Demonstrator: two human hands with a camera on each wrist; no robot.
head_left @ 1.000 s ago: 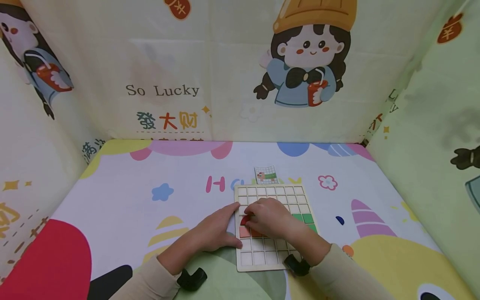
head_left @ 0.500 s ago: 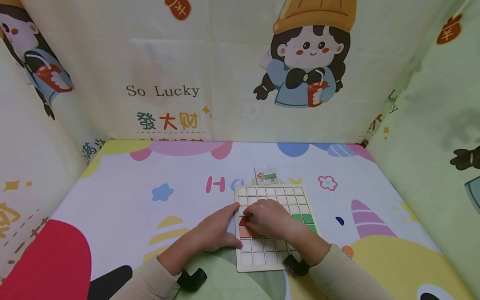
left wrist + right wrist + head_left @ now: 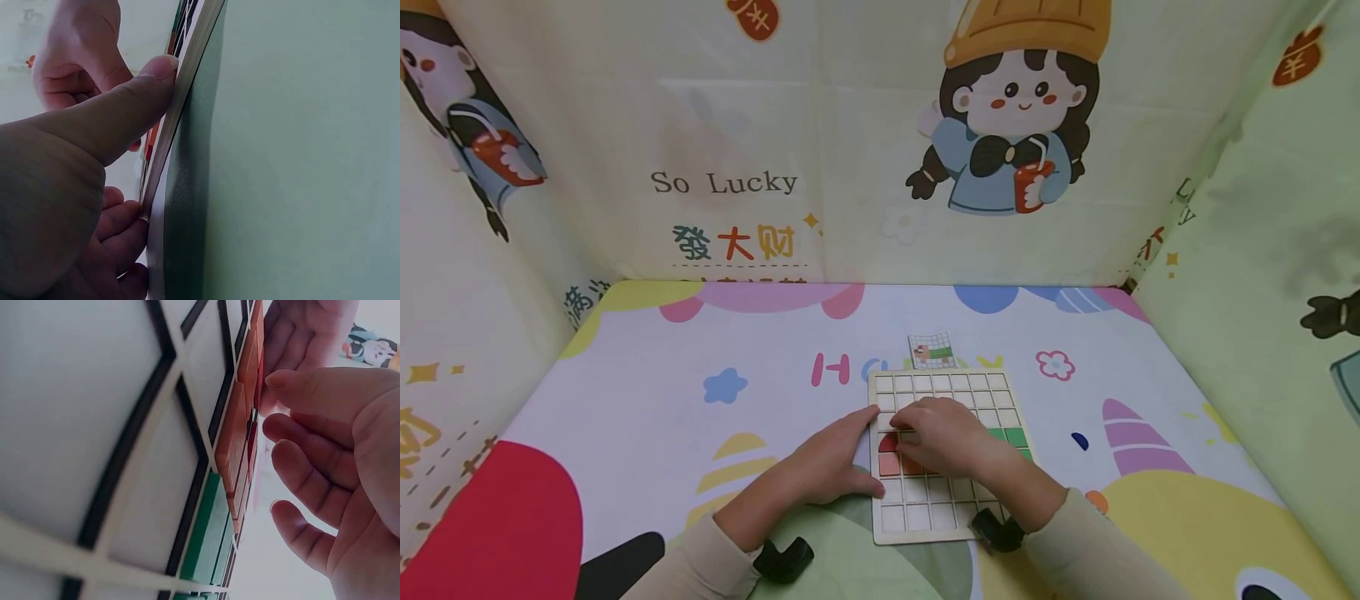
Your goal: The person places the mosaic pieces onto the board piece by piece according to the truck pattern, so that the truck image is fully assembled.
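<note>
In the head view a light wooden grid board (image 3: 925, 518) lies in front of me. My left hand (image 3: 831, 457) touches its left edge with thumb and fingers spread apart. My right hand (image 3: 943, 433) is over the middle-left cells, its fingertips beside a red rounded piece (image 3: 887, 442) lying in a cell at the left. Just below that piece is a salmon-orange tile (image 3: 889, 464). Green tiles (image 3: 1016, 437) fill cells at the right, partly behind my right wrist. In the right wrist view the fingers (image 3: 300, 472) are loosely bent, with nothing visible between them.
A small picture card (image 3: 933, 351) with a gridded coloured pattern lies beyond the board's far edge. A dark blue half-round piece (image 3: 1079, 441) is on the printed tablecloth to the right. A printed cloth wall (image 3: 865, 225) stands behind the table.
My right fingertips have drawn slightly right, off the red rounded piece, which shows more fully and lies in its cell. The left hand has kept its place at the board's edge.
</note>
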